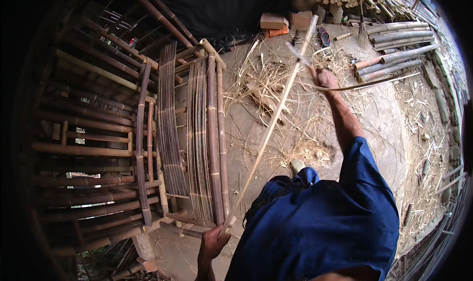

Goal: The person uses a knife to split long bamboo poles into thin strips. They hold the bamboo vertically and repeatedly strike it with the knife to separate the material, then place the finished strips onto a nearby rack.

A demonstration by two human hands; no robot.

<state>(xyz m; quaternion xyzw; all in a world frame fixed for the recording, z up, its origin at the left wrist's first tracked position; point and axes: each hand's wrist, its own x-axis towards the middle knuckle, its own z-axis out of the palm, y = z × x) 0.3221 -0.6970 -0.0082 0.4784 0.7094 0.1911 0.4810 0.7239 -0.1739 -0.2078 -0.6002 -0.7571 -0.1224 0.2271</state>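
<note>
A long pale bamboo strip (277,111) slants from the lower left up to the top middle. My left hand (215,241) is closed around its near end, beside the corner of a bamboo bench. Farther off, my right hand (325,79) is wrapped round the handle of a knife (299,54). The knife's blade crosses the strip near its far end. A thin, dark, curved strip (379,83) runs out to the right from beside my right hand; whether the hand grips it too, I cannot tell.
Several split bamboo strips (198,133) lie lengthwise on the bamboo bench (213,148) at left, beside a slatted bamboo frame (88,153). Shavings (261,91) litter the floor. Cut poles (394,64) lie at far right, near a broom (363,34) and a sandal (323,36).
</note>
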